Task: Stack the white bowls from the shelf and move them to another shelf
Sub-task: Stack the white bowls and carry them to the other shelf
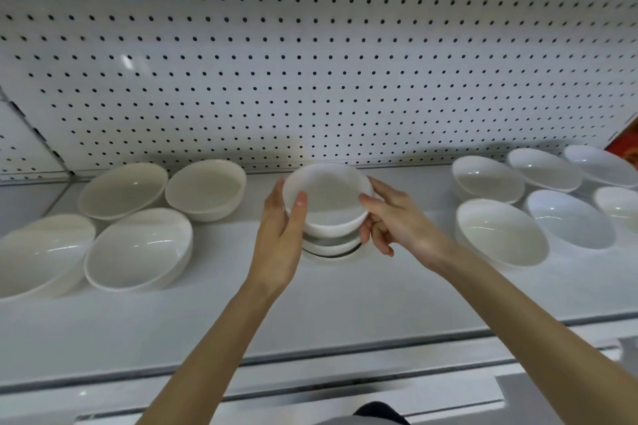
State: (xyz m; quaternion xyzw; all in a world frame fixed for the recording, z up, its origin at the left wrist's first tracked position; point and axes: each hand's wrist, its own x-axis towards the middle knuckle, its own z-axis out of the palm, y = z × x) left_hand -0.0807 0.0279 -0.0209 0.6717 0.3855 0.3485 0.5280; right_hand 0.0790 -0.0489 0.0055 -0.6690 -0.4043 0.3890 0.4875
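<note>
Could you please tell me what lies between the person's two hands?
In the head view, a stack of white bowls lies between the left hand and right hand, both gripping it.

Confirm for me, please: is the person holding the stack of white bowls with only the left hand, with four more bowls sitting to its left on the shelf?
Not quite: both hands hold it. The head view shows the left hand and the right hand gripping the stack of white bowls from opposite sides. To its left, four more bowls do sit on the shelf.
</note>
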